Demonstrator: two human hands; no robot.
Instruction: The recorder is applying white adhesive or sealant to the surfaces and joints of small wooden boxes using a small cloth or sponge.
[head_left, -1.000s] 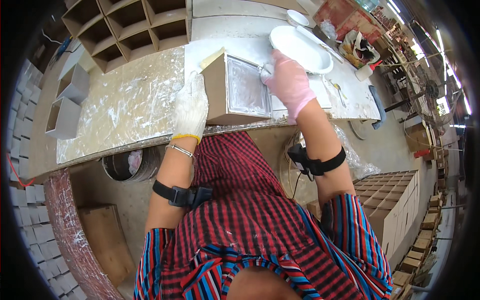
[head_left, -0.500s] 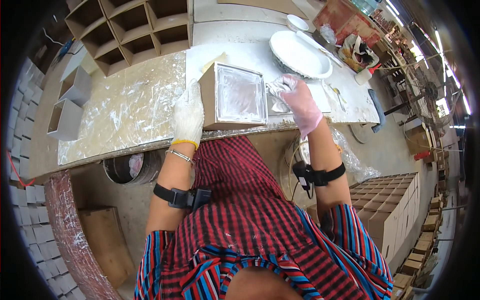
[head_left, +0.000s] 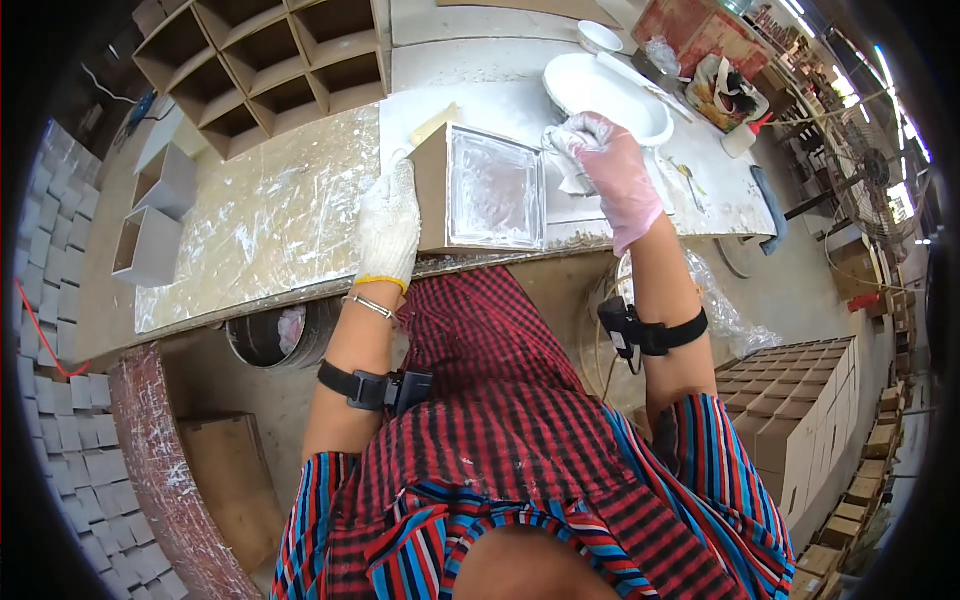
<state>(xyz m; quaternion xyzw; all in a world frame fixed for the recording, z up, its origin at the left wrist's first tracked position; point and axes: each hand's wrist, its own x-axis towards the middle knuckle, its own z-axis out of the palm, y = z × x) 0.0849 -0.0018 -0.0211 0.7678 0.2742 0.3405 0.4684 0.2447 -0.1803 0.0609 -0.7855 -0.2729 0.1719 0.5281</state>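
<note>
A cardboard box [head_left: 430, 195] stands at the table's near edge. Its square face, turned toward me, is smeared with white paste inside a pale rim. Against the box's left side lies my left hand [head_left: 388, 225], in a white knit glove, its fingers stretched out along the side. My right hand [head_left: 620, 175], in a thin pink glove, is closed on a crumpled white cloth [head_left: 568, 172] beside the box's right edge. That hand overlaps the near rim of a white basin [head_left: 655, 95]. A pale yellow scraper-like piece [head_left: 434, 124] lies behind the box.
At the far left stands a compartmented cardboard rack [head_left: 268, 75]. Two small grey boxes [head_left: 150, 245] sit on the table's left end. Near the basin are a white bowl [head_left: 598, 37], a red-tipped bottle [head_left: 742, 138] and a spoon-like tool [head_left: 690, 180]. A bucket [head_left: 270, 335] stands below the table edge.
My right hand with the cloth has moved away from me, up along the box's right edge toward the basin. My left hand stays against the box. The whole view has shifted slightly.
</note>
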